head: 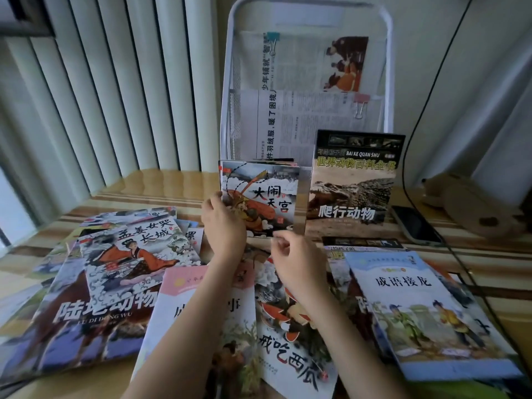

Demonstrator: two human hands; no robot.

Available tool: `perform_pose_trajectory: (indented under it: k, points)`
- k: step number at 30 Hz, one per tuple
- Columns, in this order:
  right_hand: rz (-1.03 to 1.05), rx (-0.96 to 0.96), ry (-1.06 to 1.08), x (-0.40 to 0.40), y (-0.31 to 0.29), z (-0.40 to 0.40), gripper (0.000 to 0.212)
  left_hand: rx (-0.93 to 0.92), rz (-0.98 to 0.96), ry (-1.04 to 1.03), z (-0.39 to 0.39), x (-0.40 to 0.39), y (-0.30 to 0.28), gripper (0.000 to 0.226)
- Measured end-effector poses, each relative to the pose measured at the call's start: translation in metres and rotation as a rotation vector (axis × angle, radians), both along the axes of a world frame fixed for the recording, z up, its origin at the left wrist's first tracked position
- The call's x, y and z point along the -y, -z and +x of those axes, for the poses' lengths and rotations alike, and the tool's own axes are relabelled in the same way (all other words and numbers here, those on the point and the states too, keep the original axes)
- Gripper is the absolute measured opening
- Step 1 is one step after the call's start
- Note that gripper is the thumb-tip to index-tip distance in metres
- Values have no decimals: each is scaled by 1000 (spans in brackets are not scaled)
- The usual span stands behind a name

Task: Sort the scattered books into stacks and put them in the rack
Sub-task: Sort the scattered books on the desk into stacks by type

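The person is standing a small stack of picture books [259, 197] upright at the far edge of the surface [172, 185], at the foot of the white wire rack [305, 18], so the stacking step looks well under way and the racking step is just starting. The left hand [223, 223] is gripping the stack's left edge, fingers curled round it. The right hand [290, 254] is hovering just below the stack's lower right corner, fingers loosely curled; I cannot tell whether they are touching it. Both forearms are reaching forward over the scattered books [121, 269] that are covering the near half of the surface. A reptile book [351, 180] is leaning against the rack beside the stack. The next move probably calls for squaring the stack and lifting it into the rack's lowest pocket.
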State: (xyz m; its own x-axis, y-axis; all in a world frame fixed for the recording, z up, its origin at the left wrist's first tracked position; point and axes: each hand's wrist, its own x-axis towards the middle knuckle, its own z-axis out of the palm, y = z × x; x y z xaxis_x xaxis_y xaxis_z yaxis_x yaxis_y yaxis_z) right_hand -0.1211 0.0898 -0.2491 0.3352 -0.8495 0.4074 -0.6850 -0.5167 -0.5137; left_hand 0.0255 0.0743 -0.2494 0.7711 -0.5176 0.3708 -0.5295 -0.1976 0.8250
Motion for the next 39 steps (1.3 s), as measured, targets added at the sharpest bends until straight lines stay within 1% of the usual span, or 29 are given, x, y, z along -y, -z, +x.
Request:
perform_pose_trajectory:
  k: [2,3,5,7,8,10,12,13,14,15,17,18,19,20,21,22,25,27,28,29,31,32,33,35,36,37,38,39]
  points:
    - [70,27,-65,-17,3,5,32,74,77,6,-3,-5,-8,42]
    - [94,-6,-86,-24,5,8,33,111,125,29,-4,-10,-12,42]
    - [116,-156,-132,-37,6,13,39,169,207,78,-1,-25,-17,41]
    - [127,-310,-204,-46,9,17,60,226,313,88,9,-47,-18,37]
    - [130,-351,-224,-48,11,18,71,250,377,78,17,-59,-16,35]
    - [139,-356,-250,-47,13,22,83,255,522,78,30,-84,-12,34]
    - [115,-324,-247,-46,13,24,92,192,589,160,35,-101,-6,43]
    - [69,-308,-241,-46,13,26,94,144,553,212,34,-110,-3,45]
    - [1,-282,-231,-47,14,28,91,78,472,261,32,-118,-2,45]
    - [-75,-228,-231,-47,15,29,82,-1,357,302,31,-124,-1,44]
    - [-161,-44,-277,-47,17,28,51,-178,162,363,30,-135,-5,46]
    - [-161,48,-310,-47,16,26,37,-266,90,381,31,-139,-7,50]
    - [-141,119,-324,-47,14,23,27,-358,23,385,34,-143,-8,56]
    - [-113,191,-322,-47,12,21,22,-451,-23,381,38,-145,-8,60]
    - [-88,279,-301,-46,11,19,20,-511,-33,378,39,-148,-7,62]
    - [-67,389,-263,-45,10,17,20,-538,5,381,39,-150,-6,61]
    - [65,723,-124,-37,11,11,26,-596,146,497,31,-153,-5,43]
    - [221,886,-81,-31,8,6,35,-618,125,570,20,-152,-9,30]
    - [311,927,-66,-30,7,3,37,-633,86,569,15,-149,-10,28]
    - [403,920,-62,-28,5,0,40,-641,47,542,12,-145,-13,26]
    - [565,809,-119,-28,5,-5,44,-647,-28,479,7,-135,-20,21]
    - [616,735,-156,-28,5,-9,43,-614,-56,473,2,-130,-25,20]
    - [622,677,-178,-27,5,-14,42,-559,-71,481,-2,-124,-29,22]
    - [517,635,-185,-21,-1,-30,34,-473,-99,530,-16,-111,-38,22]
    - [444,620,-165,-19,-8,-41,28,-465,-116,560,-25,-104,-42,18]
    - [365,580,-118,-16,-15,-54,25,-462,-128,582,-35,-95,-45,14]
    - [294,511,-37,-11,-21,-69,26,-459,-136,597,-46,-85,-46,12]
    - [247,425,70,-3,-25,-85,32,-459,-131,607,-58,-75,-46,13]
